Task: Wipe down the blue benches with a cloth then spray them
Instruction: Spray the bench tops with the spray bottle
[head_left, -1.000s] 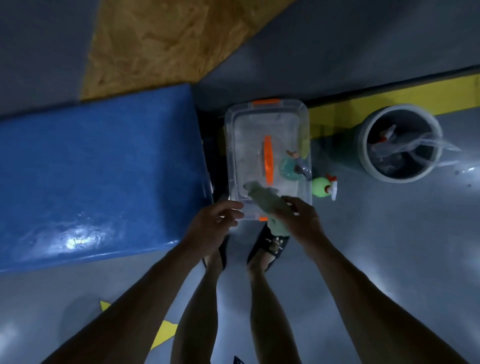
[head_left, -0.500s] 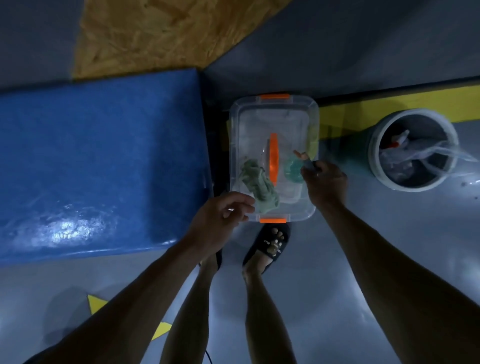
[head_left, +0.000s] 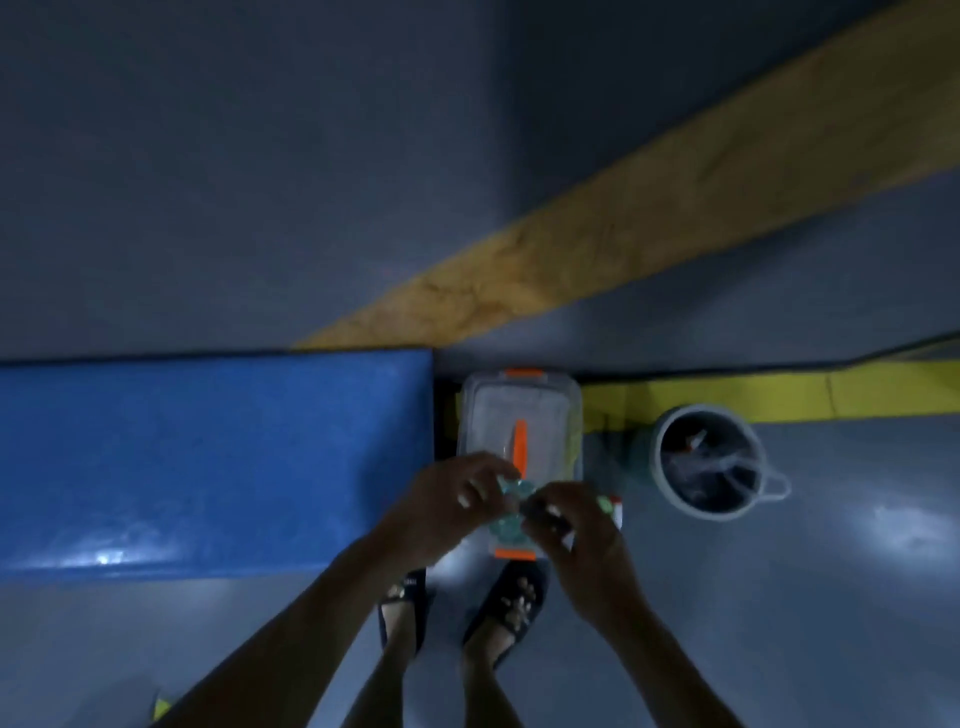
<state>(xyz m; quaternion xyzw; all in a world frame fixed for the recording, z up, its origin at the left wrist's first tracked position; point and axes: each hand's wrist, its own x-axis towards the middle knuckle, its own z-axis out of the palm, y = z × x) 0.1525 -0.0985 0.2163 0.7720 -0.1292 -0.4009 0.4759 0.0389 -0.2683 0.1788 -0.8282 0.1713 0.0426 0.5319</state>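
The blue bench (head_left: 208, 457) fills the left of the view, its top glossy. Both hands meet over the near end of a clear lidded box (head_left: 519, 410) just right of the bench. Between them is a teal spray bottle (head_left: 510, 489). My left hand (head_left: 452, 501) curls round its body from the left. My right hand (head_left: 574, 527) grips its top from the right. The cloth is not visible; the hands cover the part of the lid where it lay.
A green spray bottle (head_left: 612, 506) with a white nozzle stands on the floor behind my right hand. A grey bucket (head_left: 670, 483) holding more bottles sits to the right, by a yellow floor stripe (head_left: 779, 395). My sandalled feet (head_left: 511, 603) stand before the box.
The right hand let go of the cloth onto the box lid, reached to the teal bottle and lifted it. The left hand came over to hold it too. The camera tilted up.
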